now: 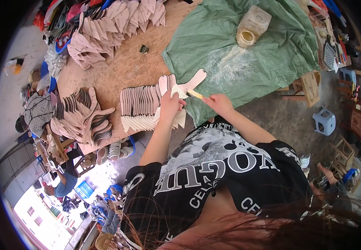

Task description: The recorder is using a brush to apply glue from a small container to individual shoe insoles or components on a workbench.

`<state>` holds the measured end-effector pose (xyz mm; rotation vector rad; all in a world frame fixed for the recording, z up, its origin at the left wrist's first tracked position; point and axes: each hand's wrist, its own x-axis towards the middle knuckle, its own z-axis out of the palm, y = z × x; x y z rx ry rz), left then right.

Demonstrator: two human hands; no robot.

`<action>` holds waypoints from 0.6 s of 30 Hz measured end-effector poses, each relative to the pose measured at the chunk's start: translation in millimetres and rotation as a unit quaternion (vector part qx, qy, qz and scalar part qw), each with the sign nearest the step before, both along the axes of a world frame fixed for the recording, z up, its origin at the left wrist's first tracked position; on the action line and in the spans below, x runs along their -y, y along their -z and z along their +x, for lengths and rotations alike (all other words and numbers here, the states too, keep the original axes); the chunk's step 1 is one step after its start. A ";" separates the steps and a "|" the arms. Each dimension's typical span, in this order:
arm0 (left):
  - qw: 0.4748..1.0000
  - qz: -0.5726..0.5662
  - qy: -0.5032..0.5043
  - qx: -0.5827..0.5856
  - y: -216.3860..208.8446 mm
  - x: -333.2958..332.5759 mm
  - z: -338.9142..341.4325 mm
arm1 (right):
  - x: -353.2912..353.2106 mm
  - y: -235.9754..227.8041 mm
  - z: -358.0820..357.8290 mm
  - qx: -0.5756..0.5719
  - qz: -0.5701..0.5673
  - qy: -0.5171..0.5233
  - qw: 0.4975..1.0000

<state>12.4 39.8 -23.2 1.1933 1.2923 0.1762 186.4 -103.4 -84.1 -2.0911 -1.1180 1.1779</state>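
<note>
Insole (198, 78), pale pink, is over the left edge of the green sheet (197, 41), its end pinched by the left hand (170, 107). I see the right hand (218, 104) pinching a yellow-handled brush (196, 94) beside it; contact, I cannot tell. Leftward lies an overlapping insole row (138, 102).

Pinkish piece (197, 78), yellow-handled brush (196, 95), green sheet (201, 37)
</note>
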 end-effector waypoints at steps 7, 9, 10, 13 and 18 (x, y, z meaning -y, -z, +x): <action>1.000 0.009 0.011 -0.007 -1.8 3.6 -1.9 | -2.8 -11.7 29.1 0.113 0.010 0.027 0.993; 1.000 0.000 0.008 -0.010 -3.3 1.3 -1.0 | -5.0 -15.6 17.3 0.108 -0.003 0.002 0.994; 1.000 -0.001 0.007 -0.008 -5.5 0.3 -0.2 | -6.3 -16.3 14.6 0.101 -0.016 -0.022 0.995; 1.000 -0.030 -0.003 0.006 -9.0 -2.5 -0.8 | -10.4 -10.8 29.7 0.108 -0.066 0.013 0.992; 0.999 -0.038 -0.011 -0.002 -0.3 -7.8 -5.6 | -35.5 3.6 63.4 0.200 -0.102 -0.006 0.974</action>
